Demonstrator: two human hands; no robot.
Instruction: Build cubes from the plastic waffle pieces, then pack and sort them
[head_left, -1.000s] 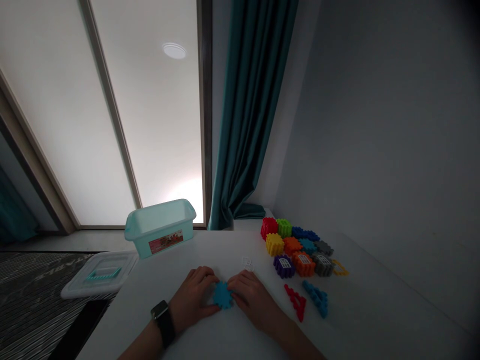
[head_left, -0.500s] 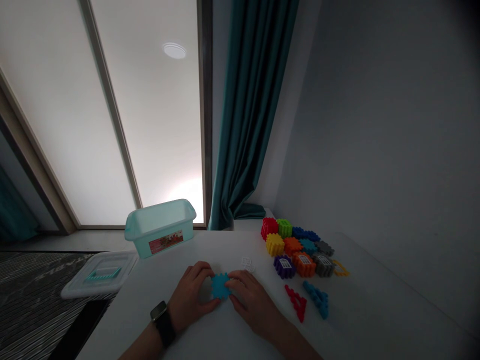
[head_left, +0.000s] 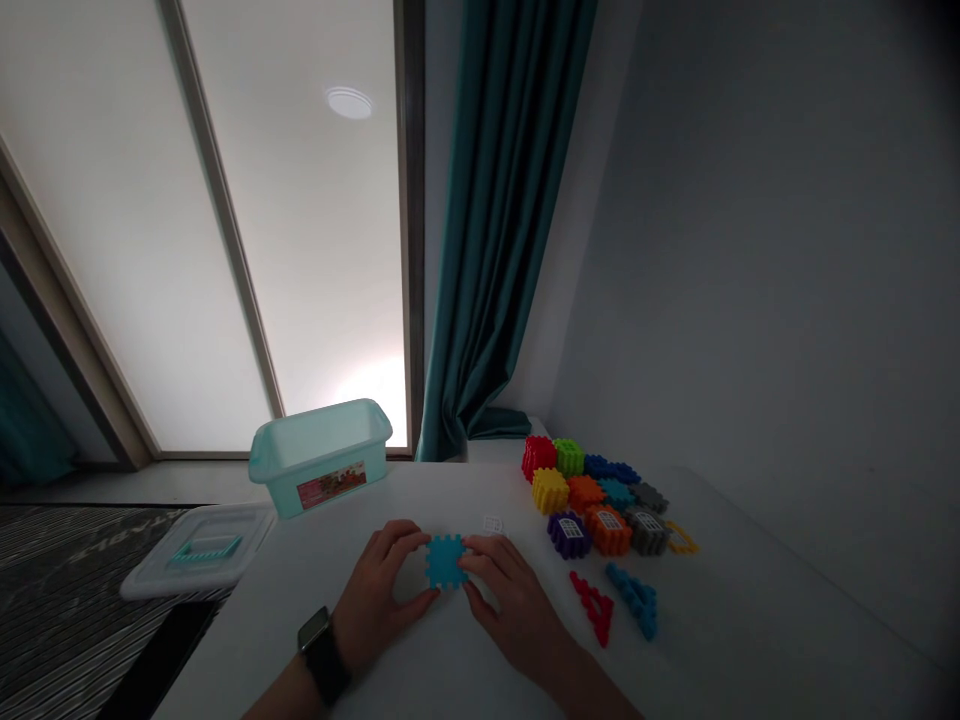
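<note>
Between both hands (head_left: 375,595) (head_left: 517,610) — the blue piece (head_left: 446,561) (toothed) has turned squarer.

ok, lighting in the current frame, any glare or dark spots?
Head view: bright glow low on the white panel; head view: left hand and right hand look dim by comparison; head view: top right corner darkens to near black.

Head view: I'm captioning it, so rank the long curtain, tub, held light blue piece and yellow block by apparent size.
1. Long curtain
2. Tub
3. Light blue piece and yellow block: too alike to rank
</note>
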